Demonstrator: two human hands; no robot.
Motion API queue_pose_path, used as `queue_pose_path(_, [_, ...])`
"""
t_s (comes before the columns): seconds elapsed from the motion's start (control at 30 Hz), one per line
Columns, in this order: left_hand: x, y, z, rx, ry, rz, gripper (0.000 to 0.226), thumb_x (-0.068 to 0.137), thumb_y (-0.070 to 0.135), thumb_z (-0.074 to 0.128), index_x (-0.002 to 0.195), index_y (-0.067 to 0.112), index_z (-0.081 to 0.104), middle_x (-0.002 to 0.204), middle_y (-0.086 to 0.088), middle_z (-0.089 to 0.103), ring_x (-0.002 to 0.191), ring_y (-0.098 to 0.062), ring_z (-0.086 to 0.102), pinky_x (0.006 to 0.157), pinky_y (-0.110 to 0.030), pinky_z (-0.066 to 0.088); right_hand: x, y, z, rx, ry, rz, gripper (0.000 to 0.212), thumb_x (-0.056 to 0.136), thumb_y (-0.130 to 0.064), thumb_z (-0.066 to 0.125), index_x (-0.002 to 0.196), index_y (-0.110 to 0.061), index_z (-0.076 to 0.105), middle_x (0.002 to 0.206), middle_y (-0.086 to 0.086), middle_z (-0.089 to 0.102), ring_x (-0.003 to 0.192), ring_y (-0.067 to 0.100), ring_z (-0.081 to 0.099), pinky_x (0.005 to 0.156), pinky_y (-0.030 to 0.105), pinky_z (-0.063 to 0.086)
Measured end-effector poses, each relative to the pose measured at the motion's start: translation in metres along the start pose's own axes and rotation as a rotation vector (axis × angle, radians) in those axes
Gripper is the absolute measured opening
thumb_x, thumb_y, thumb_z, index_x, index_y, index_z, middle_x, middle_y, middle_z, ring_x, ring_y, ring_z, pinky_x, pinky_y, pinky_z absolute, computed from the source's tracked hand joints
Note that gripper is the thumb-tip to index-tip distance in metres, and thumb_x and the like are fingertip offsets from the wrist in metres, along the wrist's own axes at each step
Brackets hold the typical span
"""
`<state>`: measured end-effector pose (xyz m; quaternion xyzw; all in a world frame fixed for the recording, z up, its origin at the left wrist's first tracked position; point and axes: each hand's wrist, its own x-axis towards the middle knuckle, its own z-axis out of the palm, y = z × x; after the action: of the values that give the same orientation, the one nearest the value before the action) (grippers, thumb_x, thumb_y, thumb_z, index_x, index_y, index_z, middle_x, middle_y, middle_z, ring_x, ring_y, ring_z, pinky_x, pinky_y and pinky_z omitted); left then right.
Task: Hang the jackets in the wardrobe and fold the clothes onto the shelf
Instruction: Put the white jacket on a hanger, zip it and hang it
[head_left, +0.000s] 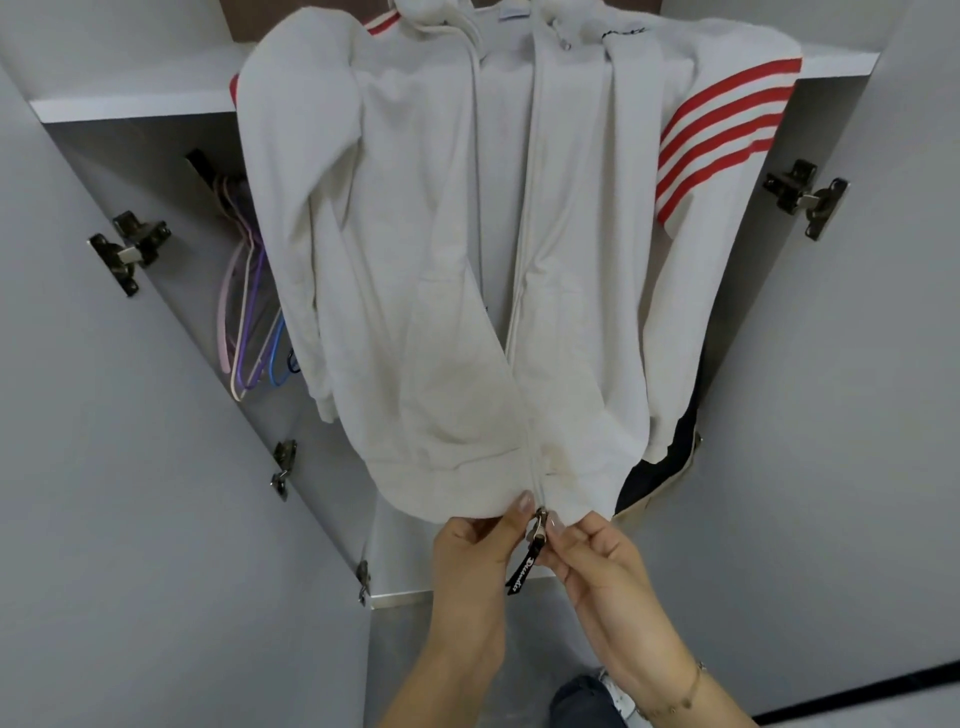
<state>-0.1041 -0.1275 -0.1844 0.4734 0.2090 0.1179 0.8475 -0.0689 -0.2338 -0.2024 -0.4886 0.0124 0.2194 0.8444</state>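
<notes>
Head camera faces the open wardrobe closely.

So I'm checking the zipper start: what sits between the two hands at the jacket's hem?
In the head view, the zipper slider with its black pull tab sits between the left hand and right hand, at the white jacket hem.

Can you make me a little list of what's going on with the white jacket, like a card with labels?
jacket: white zip jacket with red stripes on the sleeve, hanging in the open wardrobe
left hand: left hand pinches the hem beside the zipper
right hand: right hand pinches the zipper slider at the bottom
zipper: closed above the slider
pull tab: black tab dangling
hangers: spare coloured hangers on the left
</notes>
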Motion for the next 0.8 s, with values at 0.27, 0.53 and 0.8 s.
queue_pose_path(0.27, [0.0008,-0.0009,-0.0038,-0.037,0.002,0.012,0.028,0.08,0.013,0.071,0.106,0.003,0.073,0.107,-0.016,0.073,0.104,-0.027,0.069,0.092,-0.038,0.054,0.004,0.0014,0.0033,-0.06,0.05,-0.019,0.024,0.079,-0.017,0.066,0.09,0.003,0.057,0.074,0.017,0.059,0.077,0.027,0.064,0.088,0.037,0.052])
queue_pose_path(0.53, [-0.0038,-0.0065,-0.0042,-0.049,0.064,-0.013,0.029,0.083,0.015,0.07,0.105,-0.004,0.07,0.105,-0.021,0.072,0.105,-0.033,0.067,0.097,-0.044,0.051,0.0023,0.0058,0.0036,-0.05,0.018,-0.031,0.021,0.08,-0.014,0.064,0.089,0.003,0.058,0.076,0.017,0.06,0.077,0.027,0.061,0.081,0.033,0.054])
queue_pose_path(0.8, [0.0026,-0.0091,0.0008,-0.091,0.16,-0.046,0.023,0.066,0.025,0.08,0.078,0.005,0.075,0.086,-0.015,0.075,0.078,-0.018,0.072,0.068,-0.022,0.056,0.0063,0.0038,-0.0035,-0.04,0.049,-0.023,0.019,0.077,-0.013,0.068,0.079,0.003,0.06,0.084,0.026,0.063,0.086,0.036,0.061,0.093,0.046,0.049])
